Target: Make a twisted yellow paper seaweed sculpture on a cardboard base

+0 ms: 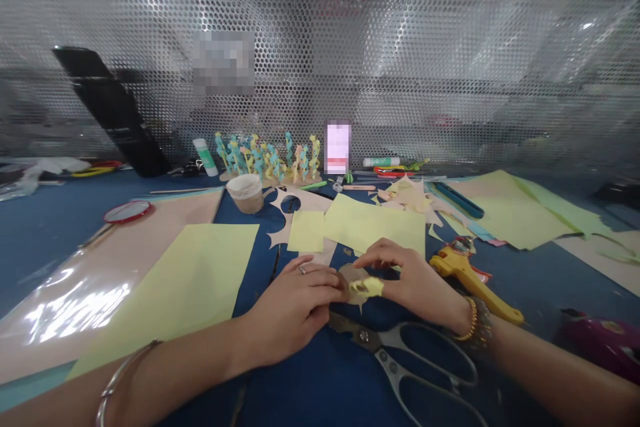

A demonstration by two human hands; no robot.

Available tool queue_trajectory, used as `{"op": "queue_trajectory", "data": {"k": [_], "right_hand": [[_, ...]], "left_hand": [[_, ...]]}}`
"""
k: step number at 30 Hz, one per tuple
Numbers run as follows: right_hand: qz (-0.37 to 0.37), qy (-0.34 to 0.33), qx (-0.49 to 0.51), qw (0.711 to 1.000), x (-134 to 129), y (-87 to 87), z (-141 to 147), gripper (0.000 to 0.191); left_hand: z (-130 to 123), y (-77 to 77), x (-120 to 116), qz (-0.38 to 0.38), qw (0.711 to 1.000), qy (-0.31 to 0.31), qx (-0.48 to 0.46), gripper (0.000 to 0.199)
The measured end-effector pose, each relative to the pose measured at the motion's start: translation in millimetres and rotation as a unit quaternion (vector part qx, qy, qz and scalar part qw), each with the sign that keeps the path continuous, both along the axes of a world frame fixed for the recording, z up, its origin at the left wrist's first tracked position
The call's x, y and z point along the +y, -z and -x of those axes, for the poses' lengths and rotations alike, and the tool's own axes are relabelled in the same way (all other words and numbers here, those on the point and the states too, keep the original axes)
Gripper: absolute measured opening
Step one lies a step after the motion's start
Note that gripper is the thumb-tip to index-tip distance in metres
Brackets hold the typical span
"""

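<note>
A blue tabletop (300, 380) spread with pale yellow paper sheets (165, 293); a perforated silver metal wall (320, 33) behind; my left hand (290, 310) and right hand (413, 273) pinch a small yellow-and-tan paper piece (363, 285) between clenched fingers, just over the tabletop, partly hidden by them; steel-handled scissors (385, 347) lie just below; a pixelated wall patch (223, 62) and a pixelated upright object (337, 147) can't be made out.

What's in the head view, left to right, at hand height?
yellow sheet → left hand → paper scrap → right hand → yellow tool → magenta object
</note>
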State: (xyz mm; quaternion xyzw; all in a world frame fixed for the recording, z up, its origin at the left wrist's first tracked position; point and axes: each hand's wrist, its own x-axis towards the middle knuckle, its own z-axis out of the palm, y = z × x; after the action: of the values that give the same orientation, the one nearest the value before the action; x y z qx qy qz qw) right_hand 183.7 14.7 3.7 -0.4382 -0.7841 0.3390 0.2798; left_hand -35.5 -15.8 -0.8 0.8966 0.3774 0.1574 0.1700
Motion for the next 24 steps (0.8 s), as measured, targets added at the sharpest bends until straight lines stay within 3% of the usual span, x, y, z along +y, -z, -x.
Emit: {"op": "queue_trajectory", "data": {"k": [7,12,18,24], "right_hand": [[-0.009,-0.044,0.007,0.999,-1.5,-2.5,-1.5,0.018],[-0.022,-0.086,0.013,0.996,-3.4,-4.5,-1.3,0.036],[-0.029,-0.049,0.038,0.998,-3.7,-1.2,1.4,0.011],[-0.037,-0.06,0.034,0.997,-5.2,-0.2,1.9,0.023]], "left_hand": [[1.2,3.0,-0.2,-0.001,1.0,0.003,-0.008,0.041],[0.7,1.4,0.2,0.001,1.0,0.01,-0.007,0.046],[0.4,0.9,0.0,0.001,1.0,0.002,-0.009,0.05],[1.3,0.1,-0.4,0.015,1.0,0.001,-0.011,0.04]]}}
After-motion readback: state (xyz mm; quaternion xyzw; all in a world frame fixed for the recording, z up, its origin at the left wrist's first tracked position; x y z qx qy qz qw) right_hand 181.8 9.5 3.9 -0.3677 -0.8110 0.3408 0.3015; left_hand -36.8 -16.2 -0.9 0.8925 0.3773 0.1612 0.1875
